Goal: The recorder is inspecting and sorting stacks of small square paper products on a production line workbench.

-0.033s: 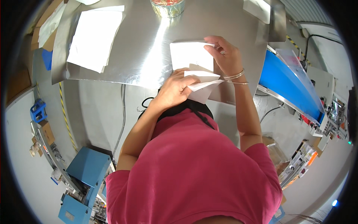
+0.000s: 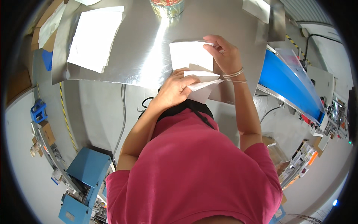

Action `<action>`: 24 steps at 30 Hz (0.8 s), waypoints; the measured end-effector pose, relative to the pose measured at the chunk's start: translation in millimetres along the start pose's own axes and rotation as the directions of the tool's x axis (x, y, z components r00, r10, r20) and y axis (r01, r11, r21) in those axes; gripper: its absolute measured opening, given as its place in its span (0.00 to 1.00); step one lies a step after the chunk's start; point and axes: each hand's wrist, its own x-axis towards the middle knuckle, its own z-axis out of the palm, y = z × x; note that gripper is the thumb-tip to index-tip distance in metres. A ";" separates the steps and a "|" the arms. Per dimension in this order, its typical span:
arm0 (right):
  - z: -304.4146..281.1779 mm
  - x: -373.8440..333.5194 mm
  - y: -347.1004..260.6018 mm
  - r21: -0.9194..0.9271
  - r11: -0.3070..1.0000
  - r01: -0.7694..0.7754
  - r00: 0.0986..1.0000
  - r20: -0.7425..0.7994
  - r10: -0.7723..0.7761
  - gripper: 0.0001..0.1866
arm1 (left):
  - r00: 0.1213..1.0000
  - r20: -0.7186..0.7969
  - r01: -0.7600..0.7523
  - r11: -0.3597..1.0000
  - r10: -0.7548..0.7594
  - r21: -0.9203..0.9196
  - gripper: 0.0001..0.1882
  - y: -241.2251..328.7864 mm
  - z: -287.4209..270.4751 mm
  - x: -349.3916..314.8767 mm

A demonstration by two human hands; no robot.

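A folded white paper sheet [image 2: 194,56] lies near the front edge of the metal table, its near part bent up and hanging toward me. My left hand [image 2: 175,87] pinches the near folded layers between thumb and fingers, and these flaps stand partly apart. At the sheet's far right corner, my right hand [image 2: 225,54] has its thumb and index finger closed on the paper edge. Two thin bracelets [image 2: 235,76] ring the right wrist. The left palm hides part of the sheet's near left side.
A stack of white sheets [image 2: 95,39] lies on the table [image 2: 138,37] at the left. A round patterned tin [image 2: 167,7] stands at the far edge. White paper [image 2: 257,10] is at the far right. A blue conveyor belt [image 2: 287,82] runs beside the table.
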 end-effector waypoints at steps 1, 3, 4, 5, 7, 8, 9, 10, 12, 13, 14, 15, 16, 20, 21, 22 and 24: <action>1.2 1.9 1.8 0.043 0.998 -0.046 0.999 0.003 0.046 0.12 | 1.000 0.003 -0.003 1.000 0.003 0.002 0.15 0.7 0.4 -0.2; 2.0 2.0 3.4 0.031 0.997 -0.070 0.997 0.014 0.069 0.12 | 0.999 -0.034 -0.029 0.999 0.030 0.046 0.15 2.0 1.4 -2.3; 2.3 2.1 4.6 0.016 0.995 -0.094 0.995 0.027 0.094 0.13 | 0.999 -0.032 -0.029 0.998 0.031 0.048 0.15 0.6 1.6 -2.0; 3.1 1.8 6.9 0.019 0.995 -0.096 0.995 0.025 0.096 0.13 | 0.998 -0.020 -0.057 0.997 0.058 0.051 0.15 -1.8 1.7 -1.6; 4.2 1.9 12.7 0.082 0.997 -0.013 0.999 -0.034 0.016 0.12 | 0.996 -0.003 -0.084 0.995 0.085 0.054 0.14 0.5 1.8 -3.8; 3.6 2.8 13.0 0.087 0.996 -0.015 0.999 -0.035 0.018 0.12 | 0.996 -0.046 -0.074 0.997 0.074 0.004 0.15 4.7 0.1 -4.8; 1.5 4.6 11.8 0.017 0.996 0.084 0.990 -0.115 -0.081 0.13 | 0.994 -0.090 -0.065 0.997 0.061 -0.046 0.16 9.4 -1.7 -5.8; -1.0 5.2 10.7 -0.060 0.983 0.175 0.965 -0.187 -0.184 0.13 | 0.994 -0.078 0.057 0.973 -0.076 -0.223 0.13 17.1 -3.6 -11.7; -10.0 1.6 10.8 -0.077 0.990 0.118 0.980 -0.152 -0.129 0.11 | 0.945 -0.116 0.159 0.737 -0.307 -0.657 0.09 31.0 -6.5 -15.6; -14.4 -2.8 9.0 0.225 0.973 -0.058 0.995 -0.061 0.073 0.11 | 0.937 -0.128 0.146 0.698 -0.325 -0.701 0.08 29.1 -9.7 -16.7; -18.2 -6.5 4.4 0.484 0.840 -0.247 0.968 0.082 0.238 0.13 | 0.926 -0.150 0.118 0.644 -0.346 -0.756 0.09 24.5 -9.3 -16.0; -24.1 -8.5 -9.5 0.513 0.764 -0.392 0.920 0.202 0.337 0.19 | 0.912 -0.173 0.087 0.588 -0.372 -0.804 0.09 19.6 -8.8 -15.9; -24.1 -14.5 -14.6 0.515 0.763 -0.390 0.921 0.205 0.332 0.19 | 0.898 -0.163 0.092 0.538 -0.408 -0.838 0.09 18.2 -10.7 -14.9; -14.4 -35.2 -21.6 0.660 0.550 -0.512 0.858 0.426 0.287 0.27 | 0.851 -0.088 0.141 0.387 -0.518 -0.911 0.09 20.8 -12.8 -7.6; -12.7 -38.2 -18.5 0.604 0.610 -0.513 0.852 0.442 0.280 0.26 | 0.844 -0.096 0.145 0.396 -0.528 -0.907 0.09 24.2 -12.6 -6.1; -12.3 -39.8 -17.6 0.543 0.667 -0.510 0.846 0.457 0.275 0.26 | 0.836 -0.104 0.149 0.406 -0.539 -0.902 0.09 26.5 -12.3 -5.3; -10.1 -41.9 -25.0 0.591 0.636 -0.496 0.863 0.417 0.285 0.24 | 0.836 -0.059 0.175 0.368 -0.545 -0.913 0.12 25.1 -14.6 -5.8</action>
